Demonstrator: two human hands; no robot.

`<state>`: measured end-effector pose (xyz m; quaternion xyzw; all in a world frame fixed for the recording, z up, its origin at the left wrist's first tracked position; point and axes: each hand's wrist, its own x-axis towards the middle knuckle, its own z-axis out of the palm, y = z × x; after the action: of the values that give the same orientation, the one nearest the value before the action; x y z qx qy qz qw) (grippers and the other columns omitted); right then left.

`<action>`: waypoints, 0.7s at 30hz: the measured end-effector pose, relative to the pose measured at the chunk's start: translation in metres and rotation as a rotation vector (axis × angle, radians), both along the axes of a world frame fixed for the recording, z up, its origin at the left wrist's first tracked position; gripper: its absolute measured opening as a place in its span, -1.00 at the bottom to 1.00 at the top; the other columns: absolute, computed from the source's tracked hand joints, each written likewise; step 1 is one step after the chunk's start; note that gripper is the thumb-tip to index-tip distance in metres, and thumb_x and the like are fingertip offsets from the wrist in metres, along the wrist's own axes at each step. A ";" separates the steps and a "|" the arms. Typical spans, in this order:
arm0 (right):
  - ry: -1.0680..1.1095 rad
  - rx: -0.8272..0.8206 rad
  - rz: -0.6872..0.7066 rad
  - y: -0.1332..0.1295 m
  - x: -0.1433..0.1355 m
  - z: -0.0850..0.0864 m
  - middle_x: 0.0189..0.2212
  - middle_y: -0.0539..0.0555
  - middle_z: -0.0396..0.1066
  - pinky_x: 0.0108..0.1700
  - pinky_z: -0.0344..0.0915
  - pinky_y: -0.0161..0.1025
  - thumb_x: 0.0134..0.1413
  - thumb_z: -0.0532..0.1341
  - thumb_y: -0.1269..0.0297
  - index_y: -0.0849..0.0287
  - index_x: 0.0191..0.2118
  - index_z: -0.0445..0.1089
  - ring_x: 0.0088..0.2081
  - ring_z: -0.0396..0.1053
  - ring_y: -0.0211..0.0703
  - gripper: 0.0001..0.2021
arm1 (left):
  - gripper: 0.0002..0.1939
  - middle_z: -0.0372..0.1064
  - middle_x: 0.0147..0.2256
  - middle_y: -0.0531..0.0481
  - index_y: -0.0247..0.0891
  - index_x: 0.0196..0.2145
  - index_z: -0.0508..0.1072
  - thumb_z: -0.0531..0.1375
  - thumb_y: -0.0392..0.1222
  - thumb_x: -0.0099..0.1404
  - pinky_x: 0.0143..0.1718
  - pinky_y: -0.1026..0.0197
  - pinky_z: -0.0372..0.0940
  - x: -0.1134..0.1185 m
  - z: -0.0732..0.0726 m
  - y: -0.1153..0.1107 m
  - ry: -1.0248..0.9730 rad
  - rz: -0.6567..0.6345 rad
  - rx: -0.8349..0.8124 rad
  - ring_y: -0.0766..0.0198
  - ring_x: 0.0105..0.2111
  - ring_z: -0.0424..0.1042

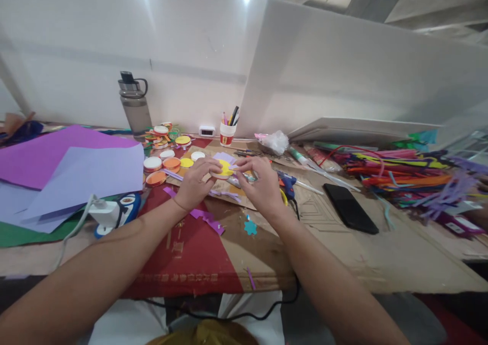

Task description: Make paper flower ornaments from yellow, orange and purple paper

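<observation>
My left hand [196, 180] grips a round disc with a yellow top and a pale rim [223, 168], holding it a little above the table. Close against its right side, my right hand [261, 181] is closed in a pinch on a small lilac paper piece [232, 167], which overlaps the disc's yellow face. Lilac paper [224, 156] lies just behind the disc, and cut lilac strips [225, 196] are below it. To the left of my left hand are several round discs, among them an orange one [171, 163] and a yellow one [186, 162].
Purple and lilac sheets [91, 177] cover the left, near a power strip [118, 215]. A water bottle [134, 103] and a pen cup [227, 133] stand at the back. A blue glue gun [286, 180], a phone [351, 208] and coloured strips [400, 172] lie to the right.
</observation>
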<state>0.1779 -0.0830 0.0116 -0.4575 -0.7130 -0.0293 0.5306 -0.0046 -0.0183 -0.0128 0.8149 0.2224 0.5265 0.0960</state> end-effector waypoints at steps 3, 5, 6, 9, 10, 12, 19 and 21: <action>-0.039 0.015 0.011 -0.002 0.002 -0.004 -0.26 0.05 0.50 -0.01 0.25 -0.02 0.04 0.20 0.46 0.08 -0.40 0.31 -0.15 0.40 -0.08 -0.88 | -0.82 0.50 -0.21 -0.05 -0.20 -0.35 0.42 0.17 -0.46 0.15 0.02 0.01 0.32 0.002 -0.001 0.000 0.003 -0.020 0.013 0.20 -0.09 0.45; -0.053 0.022 0.010 -0.003 0.003 -0.004 -0.27 0.05 0.50 -0.03 0.26 -0.03 0.03 0.20 0.47 0.07 -0.40 0.30 -0.15 0.40 -0.08 -0.87 | -0.81 0.50 -0.21 -0.04 -0.20 -0.35 0.43 0.16 -0.46 0.15 0.01 0.02 0.33 0.003 -0.001 0.000 0.016 -0.028 0.012 0.21 -0.09 0.45; -0.063 0.027 0.008 -0.003 0.004 -0.004 -0.28 0.04 0.50 -0.04 0.26 -0.04 0.03 0.20 0.48 0.06 -0.40 0.30 -0.16 0.40 -0.08 -0.86 | -0.81 0.50 -0.21 -0.04 -0.19 -0.35 0.43 0.16 -0.46 0.15 0.01 0.02 0.33 0.004 -0.001 -0.001 0.021 -0.028 0.013 0.21 -0.09 0.45; -0.095 0.030 0.002 -0.002 0.003 -0.005 -0.31 0.03 0.50 -0.08 0.28 -0.05 0.01 0.19 0.50 0.06 -0.42 0.28 -0.17 0.39 -0.07 -0.84 | -0.79 0.49 -0.21 -0.06 -0.20 -0.34 0.43 0.15 -0.48 0.14 0.01 0.02 0.33 0.004 -0.001 -0.002 0.025 -0.024 0.022 0.21 -0.09 0.44; -0.104 0.026 0.002 -0.002 0.003 -0.005 -0.31 0.03 0.50 -0.09 0.28 -0.06 0.00 0.18 0.51 0.06 -0.42 0.28 -0.18 0.38 -0.07 -0.83 | -0.78 0.49 -0.20 -0.06 -0.20 -0.34 0.43 0.15 -0.49 0.13 0.02 0.02 0.33 0.004 -0.001 -0.002 0.027 -0.023 0.020 0.21 -0.09 0.44; -0.118 0.021 0.004 -0.003 0.003 -0.005 -0.31 0.03 0.50 -0.10 0.29 -0.06 -0.01 0.18 0.52 0.05 -0.42 0.27 -0.18 0.37 -0.07 -0.82 | -0.77 0.50 -0.21 -0.05 -0.19 -0.34 0.43 0.14 -0.49 0.12 0.02 0.02 0.33 0.004 -0.001 -0.002 0.036 -0.020 0.003 0.21 -0.09 0.44; -0.156 0.009 0.027 -0.003 0.002 -0.007 -0.32 0.01 0.53 -0.08 0.26 -0.04 0.00 0.18 0.53 0.06 -0.43 0.28 -0.19 0.35 -0.05 -0.82 | -0.76 0.49 -0.20 -0.06 -0.20 -0.33 0.43 0.13 -0.50 0.11 0.02 0.02 0.32 0.004 -0.003 -0.002 0.029 -0.027 0.028 0.21 -0.10 0.45; -0.161 0.000 0.038 -0.003 0.001 -0.007 -0.32 0.00 0.54 -0.08 0.25 -0.04 0.00 0.18 0.53 0.06 -0.42 0.28 -0.20 0.35 -0.05 -0.82 | -0.76 0.49 -0.21 -0.05 -0.20 -0.33 0.43 0.13 -0.50 0.12 0.01 0.02 0.33 0.004 -0.004 -0.001 0.024 -0.039 0.036 0.21 -0.11 0.45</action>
<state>0.1794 -0.0855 0.0044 -0.4401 -0.7618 -0.0559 0.4721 -0.0010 -0.0198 -0.0164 0.8271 0.1979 0.5186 0.0887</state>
